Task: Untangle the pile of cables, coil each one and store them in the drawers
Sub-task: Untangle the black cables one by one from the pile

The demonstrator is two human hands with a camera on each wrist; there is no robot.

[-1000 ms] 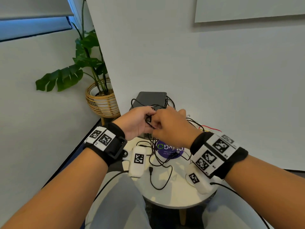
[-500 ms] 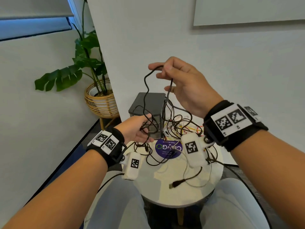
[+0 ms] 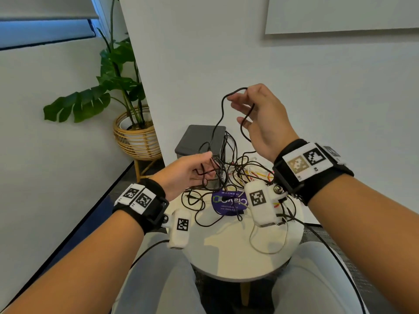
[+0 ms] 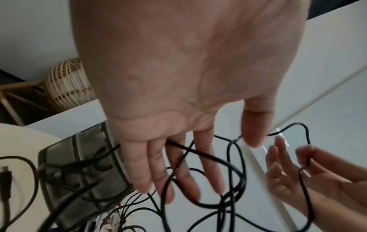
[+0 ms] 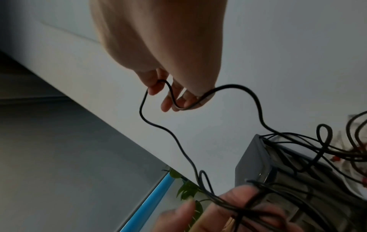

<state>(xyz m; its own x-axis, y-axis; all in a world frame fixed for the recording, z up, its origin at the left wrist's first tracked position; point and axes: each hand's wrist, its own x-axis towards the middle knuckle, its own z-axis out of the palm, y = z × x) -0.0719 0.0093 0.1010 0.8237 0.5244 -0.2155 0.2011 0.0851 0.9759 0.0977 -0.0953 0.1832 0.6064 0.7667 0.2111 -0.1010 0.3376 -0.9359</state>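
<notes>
Two hands are seen: a left hand and a right hand. One grey drawer box is counted, one round worktop, one potted plant. The tangled black cables cannot be counted.

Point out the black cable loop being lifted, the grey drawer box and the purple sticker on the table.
Cable loop (image 3: 223, 103): head view, on the raised strand left of the right hand.
Drawer box (image 3: 199, 137): head view, on its bare grey top.
Purple sticker (image 3: 223, 206): head view, on its printed face.
</notes>
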